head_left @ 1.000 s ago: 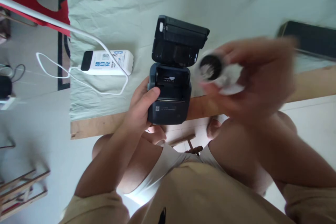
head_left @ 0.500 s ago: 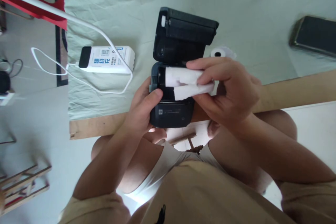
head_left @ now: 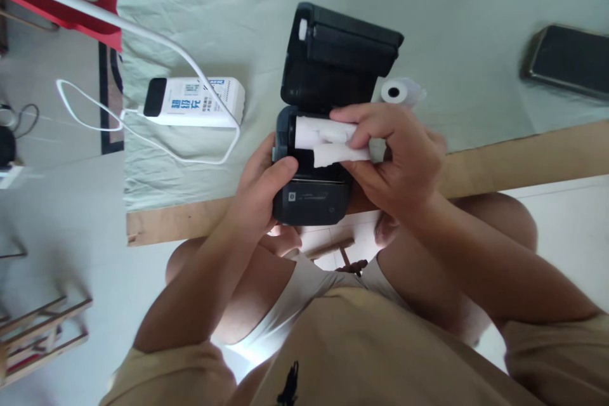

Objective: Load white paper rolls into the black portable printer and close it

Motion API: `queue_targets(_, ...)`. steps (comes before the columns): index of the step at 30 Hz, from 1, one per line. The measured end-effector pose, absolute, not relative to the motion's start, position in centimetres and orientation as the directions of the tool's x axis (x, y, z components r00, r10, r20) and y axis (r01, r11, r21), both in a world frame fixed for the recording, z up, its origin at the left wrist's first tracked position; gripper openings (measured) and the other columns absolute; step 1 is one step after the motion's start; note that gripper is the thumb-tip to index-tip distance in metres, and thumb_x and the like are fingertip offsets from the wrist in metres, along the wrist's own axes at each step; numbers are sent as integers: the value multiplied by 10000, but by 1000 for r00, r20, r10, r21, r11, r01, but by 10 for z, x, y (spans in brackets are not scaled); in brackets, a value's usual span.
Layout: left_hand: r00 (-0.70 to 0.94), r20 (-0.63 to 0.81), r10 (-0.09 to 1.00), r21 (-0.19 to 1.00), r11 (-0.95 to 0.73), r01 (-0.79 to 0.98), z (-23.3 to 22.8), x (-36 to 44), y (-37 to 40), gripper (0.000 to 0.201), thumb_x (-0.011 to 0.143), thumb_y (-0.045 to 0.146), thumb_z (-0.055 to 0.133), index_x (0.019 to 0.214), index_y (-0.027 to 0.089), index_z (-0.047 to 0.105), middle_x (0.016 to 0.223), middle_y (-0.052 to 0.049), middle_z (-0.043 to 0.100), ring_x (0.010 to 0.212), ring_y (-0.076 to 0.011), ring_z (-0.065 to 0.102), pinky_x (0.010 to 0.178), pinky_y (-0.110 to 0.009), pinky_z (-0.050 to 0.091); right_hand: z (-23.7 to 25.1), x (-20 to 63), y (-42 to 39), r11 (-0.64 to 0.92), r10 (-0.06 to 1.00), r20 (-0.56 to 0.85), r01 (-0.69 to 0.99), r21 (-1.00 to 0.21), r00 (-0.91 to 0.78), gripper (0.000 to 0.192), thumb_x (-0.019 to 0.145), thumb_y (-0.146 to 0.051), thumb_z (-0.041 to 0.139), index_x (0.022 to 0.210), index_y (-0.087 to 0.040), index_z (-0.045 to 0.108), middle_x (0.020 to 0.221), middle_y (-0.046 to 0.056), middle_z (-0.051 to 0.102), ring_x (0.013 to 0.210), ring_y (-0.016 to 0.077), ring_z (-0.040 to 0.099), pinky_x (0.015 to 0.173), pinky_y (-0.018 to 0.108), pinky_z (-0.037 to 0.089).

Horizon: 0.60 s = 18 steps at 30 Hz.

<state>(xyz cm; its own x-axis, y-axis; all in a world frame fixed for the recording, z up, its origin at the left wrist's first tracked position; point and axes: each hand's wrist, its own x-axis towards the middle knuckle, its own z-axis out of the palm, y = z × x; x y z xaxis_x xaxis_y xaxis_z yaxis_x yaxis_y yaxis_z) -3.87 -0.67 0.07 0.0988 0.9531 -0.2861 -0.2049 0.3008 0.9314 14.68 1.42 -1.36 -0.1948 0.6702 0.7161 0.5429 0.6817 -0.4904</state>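
Head view: a black printer (head_left: 311,196) sits at the tabletop (head_left: 523,158) edge, lid open and tilted away. The left hand (head_left: 259,193) grips its left side. The right hand (head_left: 397,158) fingers pinch a paper roll (head_left: 321,133) lying crosswise in the bay, long axis left-right. A spare roll (head_left: 397,91) stands just beyond.

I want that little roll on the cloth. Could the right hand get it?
Probably yes. The small paper roll lies just beyond the right hand with nothing between, but that hand is gripping the paper roll in the printer.
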Motion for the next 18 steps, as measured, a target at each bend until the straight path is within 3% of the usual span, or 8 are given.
queue_targets(4,80,-236,969,947,247,-207,-2,-37,-5,300,850,398,751,1031,160,728,907,-38,762,789,-166,716,675,-240,585,-16,148,16,666,679,703,581,-468,-213,165,917,-205,681,841,-254,543,1077,4,804,998,202,772,839,400,580)
queue_targets(9,91,-174,981,952,191,-238,-9,-38,-3,352,840,481,756,999,168,747,914,-44,762,821,-169,712,711,-244,586,-16,152,17,764,564,772,541,-352,-293,145,884,-179,672,825,-266,573,869,2,733,789,178,673,725,378,531)
queue_targets(13,126,-64,990,950,99,-297,-17,-40,-1,357,805,473,798,1033,204,737,872,-17,739,740,-145,688,658,-232,562,-20,149,17,824,513,775,465,-324,-368,147,952,-323,651,836,-255,593,790,-14,700,798,166,649,706,372,465)
queue_targets(18,164,-16,986,947,68,-314,-24,-43,1,581,777,528,808,1272,259,665,1135,-54,752,1116,-264,724,824,-308,600,-23,149,18,868,452,779,415,-272,-435,182,988,-376,644,858,-252,616,814,-43,712,857,146,673,708,354,421)
